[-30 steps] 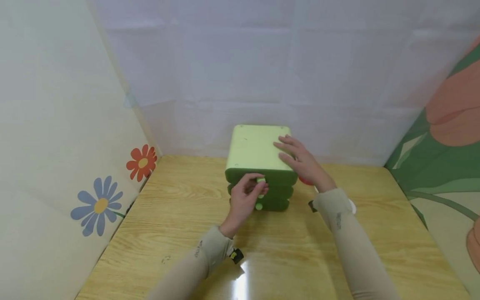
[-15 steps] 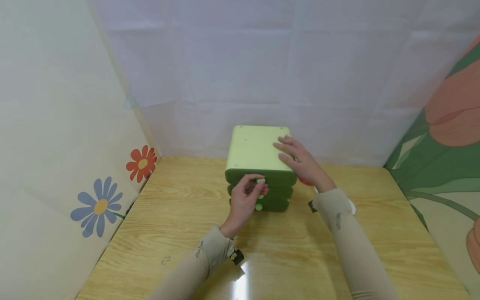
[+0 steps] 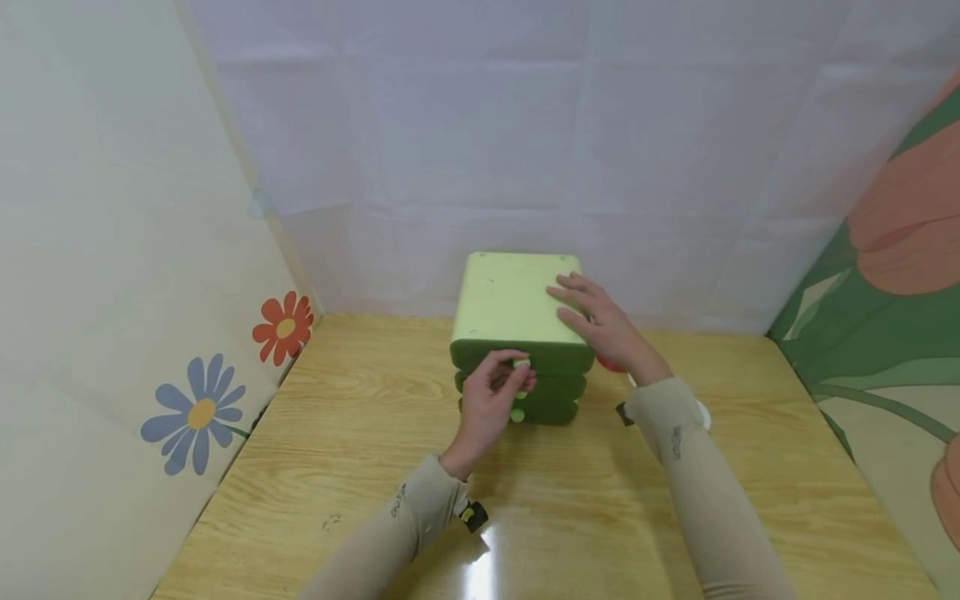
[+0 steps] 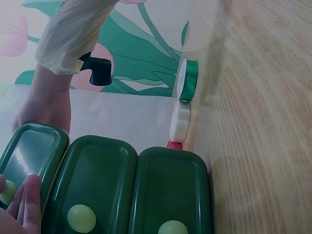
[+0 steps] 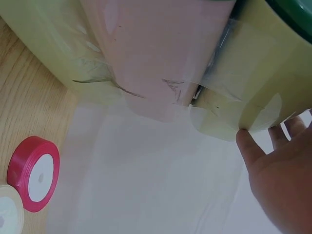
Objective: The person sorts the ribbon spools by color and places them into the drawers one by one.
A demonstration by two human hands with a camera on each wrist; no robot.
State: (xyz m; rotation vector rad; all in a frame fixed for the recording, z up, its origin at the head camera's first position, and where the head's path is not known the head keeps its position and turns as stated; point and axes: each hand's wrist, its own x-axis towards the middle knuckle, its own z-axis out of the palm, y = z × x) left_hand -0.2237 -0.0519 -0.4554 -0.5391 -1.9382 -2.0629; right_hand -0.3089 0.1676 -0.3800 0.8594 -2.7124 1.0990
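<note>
A small drawer cabinet [image 3: 513, 296] with a light green top and dark green drawer fronts stands on the table. My left hand [image 3: 483, 408] pinches the round pale knob [image 3: 522, 363] of the top drawer [image 4: 41, 146] between thumb and fingers. That drawer looks closed, level with the two below in the left wrist view. Lower down show the middle drawer's knob [image 4: 81, 218] and the bottom drawer's knob [image 3: 517, 415]. On the cabinet's top right edge rests my right hand [image 3: 611, 329], fingers spread and fairly straight; its fingertips [image 5: 246, 139] touch the pale shell.
Beside the cabinet's right side, ribbon spools stand on edge in a row: a green spool [image 4: 187, 80], a white spool [image 4: 180, 122] and a red spool [image 5: 33, 174]. A white sheet [image 3: 465, 150] hangs behind. Flower-printed panels [image 3: 187, 400] flank the wooden table [image 3: 360, 467].
</note>
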